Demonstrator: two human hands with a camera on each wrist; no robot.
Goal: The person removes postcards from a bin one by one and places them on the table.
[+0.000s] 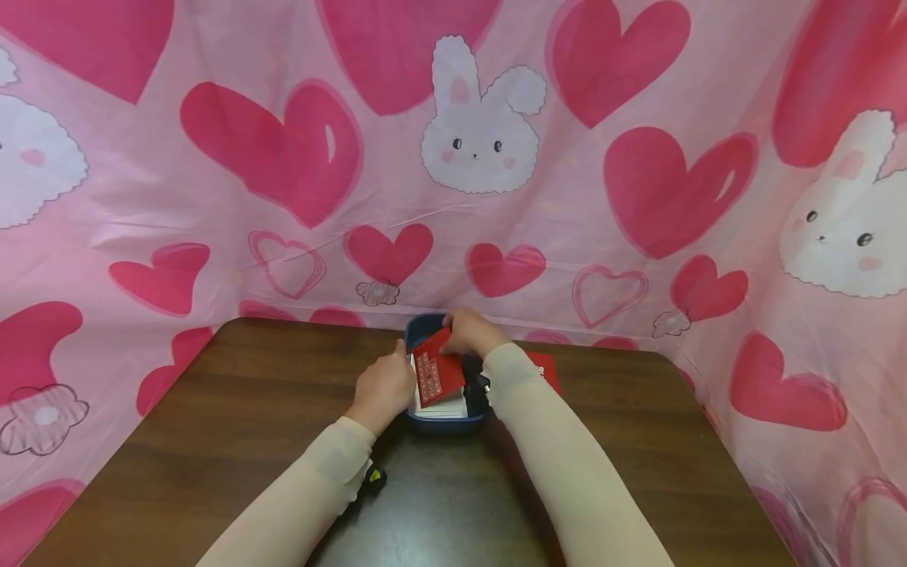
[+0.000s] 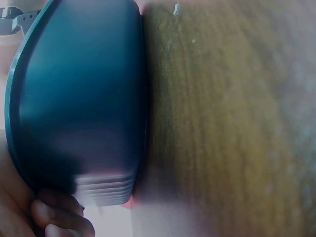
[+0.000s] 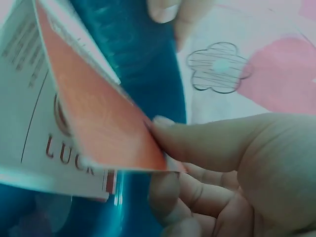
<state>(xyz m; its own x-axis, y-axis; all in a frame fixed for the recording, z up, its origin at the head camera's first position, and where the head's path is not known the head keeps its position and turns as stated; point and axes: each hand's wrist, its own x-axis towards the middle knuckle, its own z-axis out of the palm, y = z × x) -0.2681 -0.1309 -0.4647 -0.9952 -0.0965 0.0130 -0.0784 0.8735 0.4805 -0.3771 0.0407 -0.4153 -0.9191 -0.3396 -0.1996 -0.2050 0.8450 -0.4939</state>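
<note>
A blue plastic bin (image 1: 446, 426) with rounded corners stands toward the back of the table. My left hand (image 1: 386, 386) grips its left side, the thumb at the rim and the fingers (image 2: 61, 217) curled against the outside. Between thumb and fingers, my right hand (image 1: 473, 334) pinches a red card (image 1: 441, 370) printed with a pale grid, tilted over the bin. Beneath the red card lies a white card or booklet (image 3: 29, 98) with letters reading "LUCK". Whether more lies under it is hidden.
Another red printed piece (image 1: 546, 366) lies on the wooden table (image 1: 269, 425) right of the bin, partly behind my right sleeve. A pink curtain (image 1: 397, 197) with hearts and rabbits surrounds the table's back and sides. A black wrist device (image 1: 374, 479) sits under my left cuff.
</note>
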